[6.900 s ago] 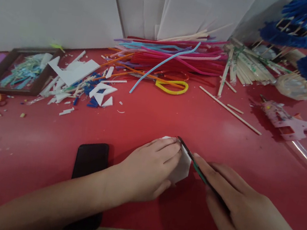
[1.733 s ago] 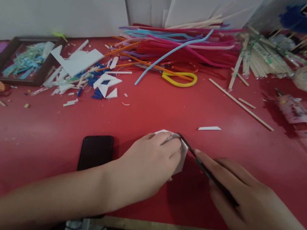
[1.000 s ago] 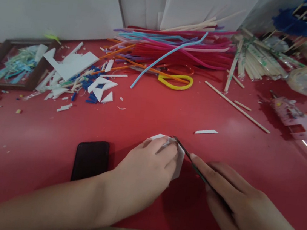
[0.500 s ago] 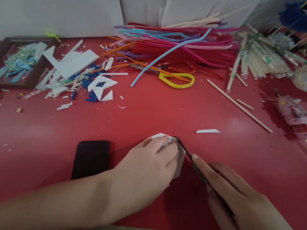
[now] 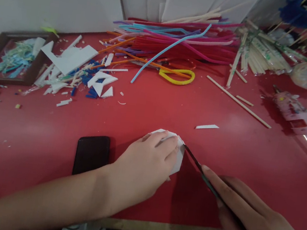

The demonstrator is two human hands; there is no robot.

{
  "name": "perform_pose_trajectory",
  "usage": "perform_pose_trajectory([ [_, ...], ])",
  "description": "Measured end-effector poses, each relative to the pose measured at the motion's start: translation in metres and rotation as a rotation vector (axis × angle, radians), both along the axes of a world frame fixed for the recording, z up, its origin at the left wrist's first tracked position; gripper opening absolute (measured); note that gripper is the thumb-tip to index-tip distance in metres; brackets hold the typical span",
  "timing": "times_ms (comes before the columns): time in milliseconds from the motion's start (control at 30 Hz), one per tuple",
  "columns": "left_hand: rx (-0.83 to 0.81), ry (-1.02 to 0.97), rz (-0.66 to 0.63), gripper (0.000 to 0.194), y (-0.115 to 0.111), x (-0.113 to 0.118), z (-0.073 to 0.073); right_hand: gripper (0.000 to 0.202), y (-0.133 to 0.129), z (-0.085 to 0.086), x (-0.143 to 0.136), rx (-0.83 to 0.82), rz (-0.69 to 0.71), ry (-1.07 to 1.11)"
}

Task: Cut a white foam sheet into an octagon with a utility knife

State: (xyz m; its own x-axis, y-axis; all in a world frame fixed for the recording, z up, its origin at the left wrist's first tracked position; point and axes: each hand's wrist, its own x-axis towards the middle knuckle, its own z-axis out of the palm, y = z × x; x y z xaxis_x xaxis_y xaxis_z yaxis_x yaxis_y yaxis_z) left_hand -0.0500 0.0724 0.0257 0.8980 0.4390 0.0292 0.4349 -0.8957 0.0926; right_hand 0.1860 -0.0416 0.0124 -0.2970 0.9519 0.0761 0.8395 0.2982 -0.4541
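Observation:
My left hand [image 5: 143, 163] lies over a white board piece [image 5: 178, 161] with several angled edges, its curled fingers holding it against the red table. Most of the piece is hidden under the palm and fingers. In my right hand [image 5: 253, 216] is a slim craft knife [image 5: 194, 159], the index finger stretched along its back. The knife's dark tip meets the upper right edge of the board, just beside my left fingertips. A thin white offcut [image 5: 207, 126] rests on the table beyond the knife. Left of my left wrist lies a black phone [image 5: 92, 154].
Several coloured pipe cleaners [image 5: 180, 44] are heaped at the back, with yellow-handled scissors [image 5: 176, 76] in front. White scraps [image 5: 72, 60] and a brown frame [image 5: 31, 71] sit at the left. A pink glue gun [image 5: 299, 112], loose sticks [image 5: 238, 101] and wrapped chopsticks [image 5: 260, 55] occupy the right.
My right hand has drawn the knife right and towards me, its tip sliding down along the board's edge. My left hand stays on the piece. The view has shifted slightly.

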Motion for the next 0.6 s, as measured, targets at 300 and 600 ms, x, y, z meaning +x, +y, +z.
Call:
perform_pose_trajectory([
  [300,-0.12,0.07,0.061,0.075,0.006,0.0,0.008,0.06,-0.006,0.002,0.004,0.087,-0.065,0.035],
  [600,-0.033,0.202,-0.029,0.046,0.005,0.0,0.011,0.048,0.027,0.006,-0.011,-0.007,-0.009,0.081],
])
